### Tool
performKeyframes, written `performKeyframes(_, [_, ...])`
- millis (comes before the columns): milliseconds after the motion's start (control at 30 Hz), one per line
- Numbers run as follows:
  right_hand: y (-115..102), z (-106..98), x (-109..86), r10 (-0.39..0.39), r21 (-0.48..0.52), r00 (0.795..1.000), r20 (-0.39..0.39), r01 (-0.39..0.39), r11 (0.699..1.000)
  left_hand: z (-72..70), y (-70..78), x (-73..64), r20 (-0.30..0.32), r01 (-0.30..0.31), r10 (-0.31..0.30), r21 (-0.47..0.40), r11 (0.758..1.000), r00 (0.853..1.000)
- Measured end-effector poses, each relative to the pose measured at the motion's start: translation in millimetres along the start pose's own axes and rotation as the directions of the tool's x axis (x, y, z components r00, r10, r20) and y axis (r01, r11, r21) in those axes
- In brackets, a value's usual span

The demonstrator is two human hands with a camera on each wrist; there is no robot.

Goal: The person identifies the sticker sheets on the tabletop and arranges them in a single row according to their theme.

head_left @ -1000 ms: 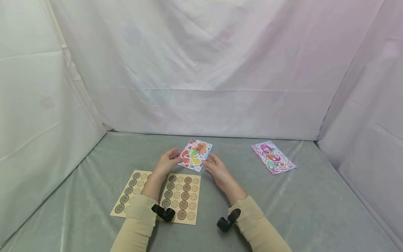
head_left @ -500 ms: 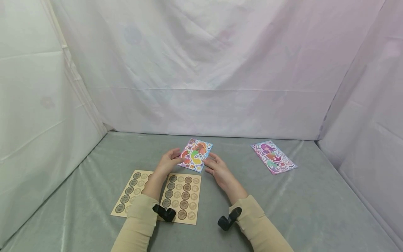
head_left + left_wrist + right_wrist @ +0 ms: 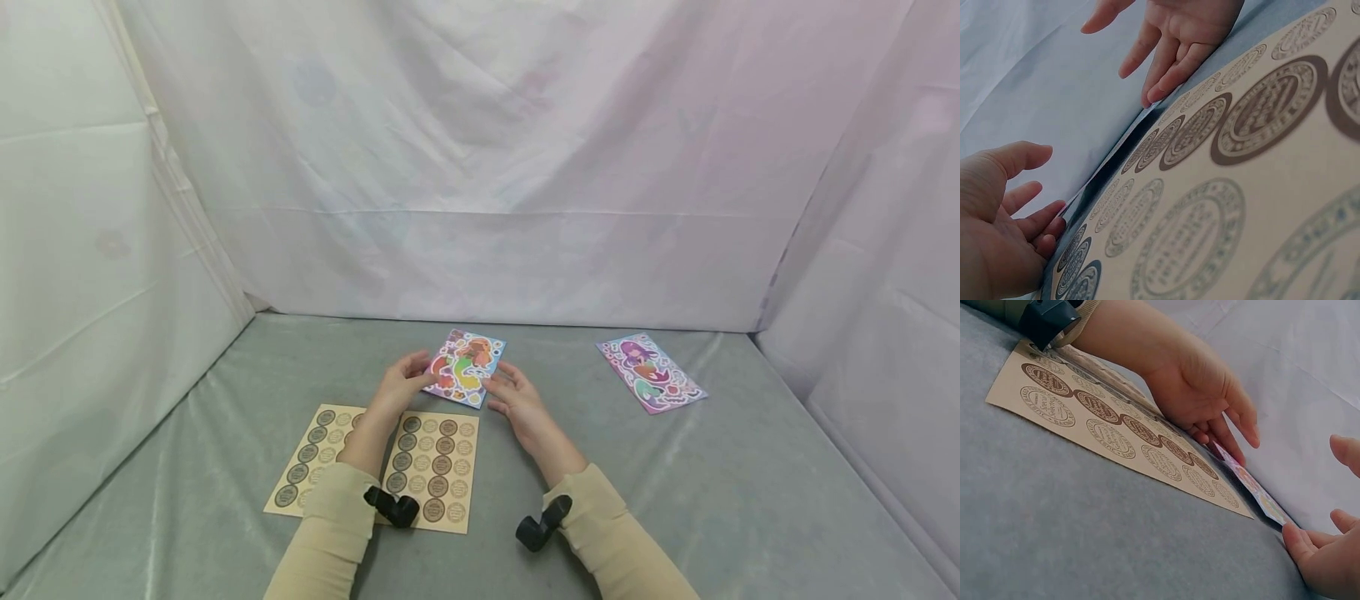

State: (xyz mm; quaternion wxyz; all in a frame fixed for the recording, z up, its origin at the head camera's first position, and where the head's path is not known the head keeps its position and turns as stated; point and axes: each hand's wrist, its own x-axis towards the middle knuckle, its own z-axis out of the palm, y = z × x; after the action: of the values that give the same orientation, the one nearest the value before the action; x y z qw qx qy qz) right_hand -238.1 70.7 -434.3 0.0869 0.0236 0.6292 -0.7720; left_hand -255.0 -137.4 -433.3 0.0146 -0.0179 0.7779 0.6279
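Two tan sheets (image 3: 444,471) are lying on the grey cloth (image 3: 750,500), the left sleeve (image 3: 330,521) crossing above them. Beyond, the left hand (image 3: 396,392) is keeping its fingers loosely spread at the left edge of a mermaid card (image 3: 468,367). This card is sitting between both hands. The right hand (image 3: 521,408) is holding its fingers extended, thumb apart, at the card's right edge. Another card (image 3: 651,373) is lying well apart, farther right.

White sheets (image 3: 480,150) walling a grey cloth surface (image 3: 750,500) suggest a booth.
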Motion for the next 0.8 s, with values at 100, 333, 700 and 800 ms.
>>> performKeyframes(100, [0.0,0.8,-0.5,-0.004,-0.004,1.000,-0.012,0.004,1.000,0.1,-0.5,0.9,-0.017,0.001,-0.001,0.000,1.000,1.000])
performKeyframes(333, [1.3,1.1,-0.7,-0.014,-0.005,1.000,-0.015,0.014,1.000,0.3,1.1,1.9,-0.047,0.008,-0.008,-0.015,1.000,0.999])
performKeyframes(700, [1.4,0.6,0.1,-0.019,0.047,0.999,-0.050,0.022,0.999,2.3,0.6,2.7,-0.107,-0.001,-0.002,-0.032,0.999,0.994])
performKeyframes(800, [1.1,0.3,0.7,-0.009,0.061,0.998,-0.064,0.013,0.998,2.5,0.2,2.7,-0.111,-0.012,0.007,-0.048,0.999,0.994])
